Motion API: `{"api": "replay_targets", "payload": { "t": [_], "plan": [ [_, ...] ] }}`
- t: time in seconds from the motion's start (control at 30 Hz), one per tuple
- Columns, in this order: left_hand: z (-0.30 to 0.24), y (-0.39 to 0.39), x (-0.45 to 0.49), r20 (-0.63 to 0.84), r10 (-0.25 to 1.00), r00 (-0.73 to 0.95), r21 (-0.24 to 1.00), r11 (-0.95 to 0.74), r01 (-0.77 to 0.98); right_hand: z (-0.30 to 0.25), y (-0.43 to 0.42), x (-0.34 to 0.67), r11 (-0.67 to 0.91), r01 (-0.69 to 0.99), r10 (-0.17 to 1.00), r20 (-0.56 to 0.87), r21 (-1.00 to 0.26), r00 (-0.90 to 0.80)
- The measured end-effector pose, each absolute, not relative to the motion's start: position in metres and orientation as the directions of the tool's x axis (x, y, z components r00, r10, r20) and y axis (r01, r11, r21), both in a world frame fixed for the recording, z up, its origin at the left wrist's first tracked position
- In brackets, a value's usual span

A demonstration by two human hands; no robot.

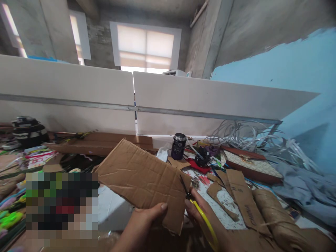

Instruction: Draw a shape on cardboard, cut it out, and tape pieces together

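A creased piece of brown cardboard [141, 171] is held up, tilted, in front of me. My left hand [147, 220] grips its lower edge, with the thumb lying on the near face and the other fingers hidden behind. In my right hand [202, 206] is a pair of scissors [203, 215] with yellow handles and dark blades. The blades are at the cardboard's right end, and one blade shows across its near face. Whether they cut into it here I cannot tell.
Behind stand a dark jar [179, 146] and white partition panels [204, 98]. To the right lie cardboard strips [243, 199], a large twine spool [278, 217], a patterned handbag [252, 162], grey cloth [307, 189] and coiled clear tubing [241, 134]. A black-and-white container [28, 133] stands far left; a pixelated patch covers the lower left.
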State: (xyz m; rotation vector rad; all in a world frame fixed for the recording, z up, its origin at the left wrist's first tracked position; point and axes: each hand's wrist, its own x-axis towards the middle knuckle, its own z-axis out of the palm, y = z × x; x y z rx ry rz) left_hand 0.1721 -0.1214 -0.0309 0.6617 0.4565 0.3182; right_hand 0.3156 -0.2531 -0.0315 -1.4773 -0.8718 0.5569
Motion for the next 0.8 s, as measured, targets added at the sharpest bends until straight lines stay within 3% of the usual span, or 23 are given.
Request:
{"api": "replay_targets", "payload": {
  "t": [0.13,0.47,0.8],
  "plan": [
    [-0.025,-0.121,0.170,-0.252,0.454,0.855,0.667,0.722,-0.186,-0.034,-0.252,0.319,0.047,0.153,0.816,0.126,-0.987,0.565],
    [-0.024,-0.122,0.166,-0.219,0.229,0.948,0.589,0.806,-0.059,-0.034,-0.255,0.316,0.076,0.213,0.822,0.182,-0.974,0.539],
    [-0.027,-0.111,0.157,-0.278,0.285,0.917,0.682,0.731,-0.021,-0.047,-0.250,0.321,0.012,0.253,0.814,0.157,-0.967,0.559]
  ]
}}
